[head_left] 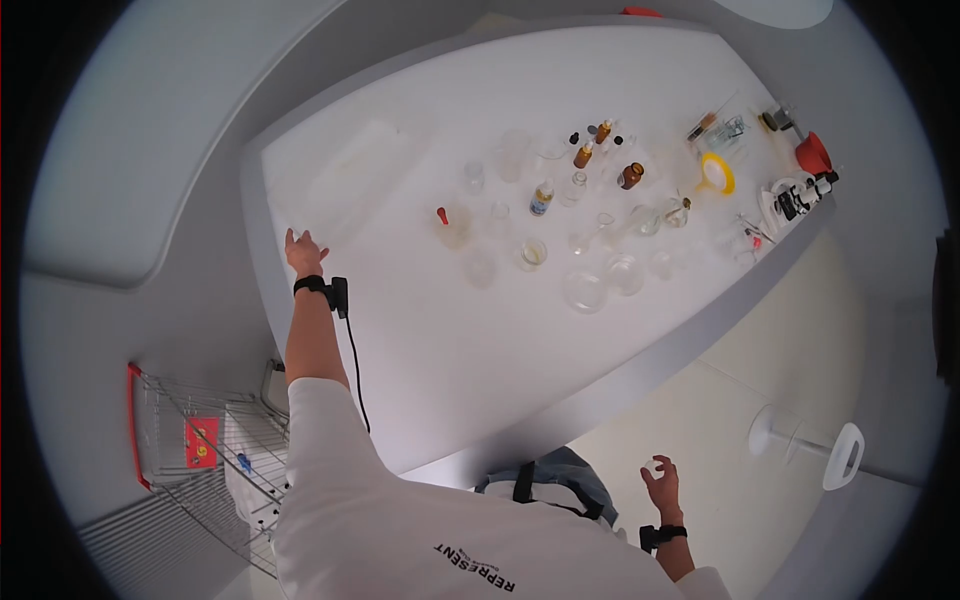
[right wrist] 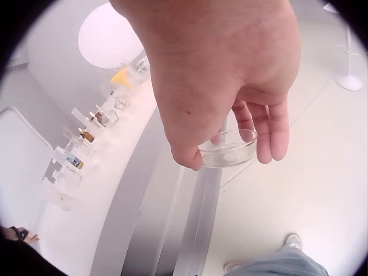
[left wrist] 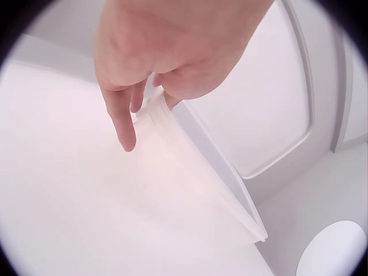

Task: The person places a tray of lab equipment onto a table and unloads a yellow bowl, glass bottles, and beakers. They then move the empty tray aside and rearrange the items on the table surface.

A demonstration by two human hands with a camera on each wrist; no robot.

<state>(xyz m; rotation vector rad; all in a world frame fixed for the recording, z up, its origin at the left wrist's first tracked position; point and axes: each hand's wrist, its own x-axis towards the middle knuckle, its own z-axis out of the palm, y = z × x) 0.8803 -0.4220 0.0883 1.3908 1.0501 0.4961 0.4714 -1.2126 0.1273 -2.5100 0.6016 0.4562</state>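
At the table's left end, my left hand (head_left: 306,254) reaches down with its arm stretched out. Its thumb and fingers pinch the upper corner of a thin white sheet (left wrist: 178,167), lifted along one edge near the table's rim. Part of that grip is hidden behind the palm. My right hand (head_left: 663,487) is held out over the floor, off the table's near side. Between its thumb and fingers it grips a shallow round clear glass dish (right wrist: 229,154) by the sides, the dish lying roughly level.
Amber dropper bottles (head_left: 584,155), a brown bottle (head_left: 631,176), a yellow-rimmed funnel (head_left: 717,174) and clear round dishes (head_left: 586,291) stand on the white table (head_left: 400,350). A red-handled item (head_left: 442,215) lies farther left. A shopping cart (head_left: 205,450) is at lower left, a white stool (head_left: 800,445) at right.
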